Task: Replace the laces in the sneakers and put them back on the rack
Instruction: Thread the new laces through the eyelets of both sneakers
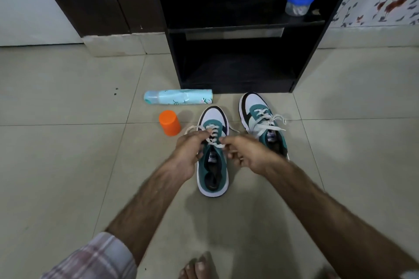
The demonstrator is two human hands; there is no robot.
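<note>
On the floor before the rack [238, 56], two sneakers stand side by side. Both hands grasp the near sneaker's [213, 165] white lace [212, 135]: the left hand [188, 154] pinches it on one side, the right hand [247, 154] on the other. The far sneaker [260, 118] sits laced. A can [178, 97] and orange cap [170, 123] lie nearby.

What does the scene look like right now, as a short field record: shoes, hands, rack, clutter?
near sneaker: on floor tiles, white lace partly threaded
left hand: grip pinching the lace
right hand: grip pinching the lace
far sneaker: on floor, laced, ends loose
rack: black, lower shelf bare of shoes; blue-lidded jar on upper shelf
clutter: spray can lying on its side; orange cap
</note>
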